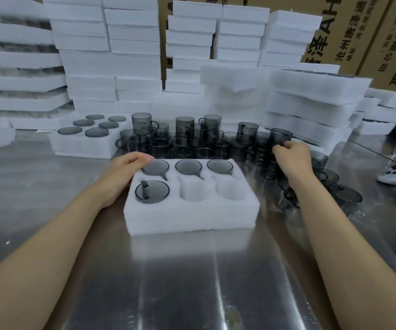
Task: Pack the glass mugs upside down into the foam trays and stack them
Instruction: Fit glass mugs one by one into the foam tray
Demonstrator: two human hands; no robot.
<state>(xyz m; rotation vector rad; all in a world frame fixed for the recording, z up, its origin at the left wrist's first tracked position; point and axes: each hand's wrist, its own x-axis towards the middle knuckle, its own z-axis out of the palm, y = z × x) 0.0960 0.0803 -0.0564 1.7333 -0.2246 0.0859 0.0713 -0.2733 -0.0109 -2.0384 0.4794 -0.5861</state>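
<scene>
Four of the six pockets in the foam tray [192, 217] already hold upturned mugs [188, 166], bases up so the rims sit protected in the foam. The two pockets [194, 190] at the near middle and near right are bare. The hands are well apart. The left hand [123, 175] lies against the tray's left wall with a digit over the far corner, probably to keep the light foam from sliding on the slick metal table [192, 282]. The right hand [292, 158] reaches into the loose mugs [192, 139] crowded just behind the tray, its fingers curled round the top of one upright mug [281, 135], likely meant for an empty pocket. A full tray [82, 146] sits at the far left, set aside, in front of the tall stacks of trays [111, 67].
</scene>
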